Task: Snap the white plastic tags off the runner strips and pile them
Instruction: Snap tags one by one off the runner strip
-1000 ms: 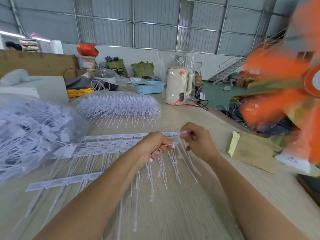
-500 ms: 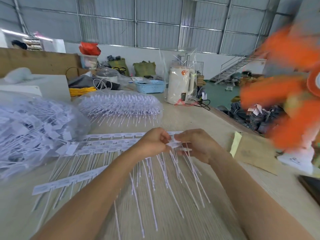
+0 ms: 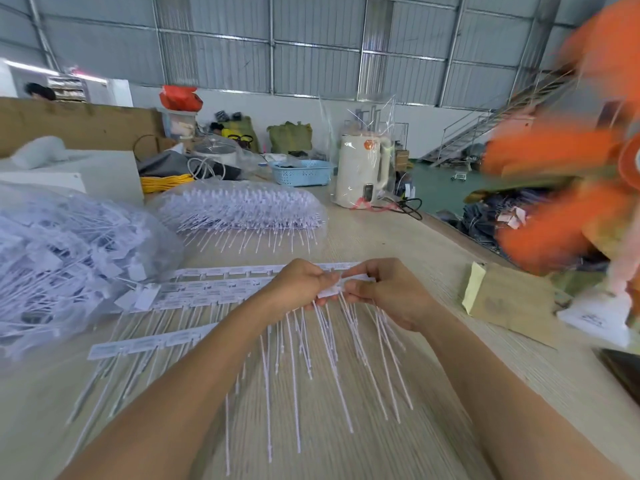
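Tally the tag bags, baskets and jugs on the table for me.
Tag bags: 2
Blue basket: 1
White jug: 1
Total: 4

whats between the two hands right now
In the head view, a white runner strip spans the gap between the left hand and the right hand, both pinching it, its thin tails hanging toward the table.
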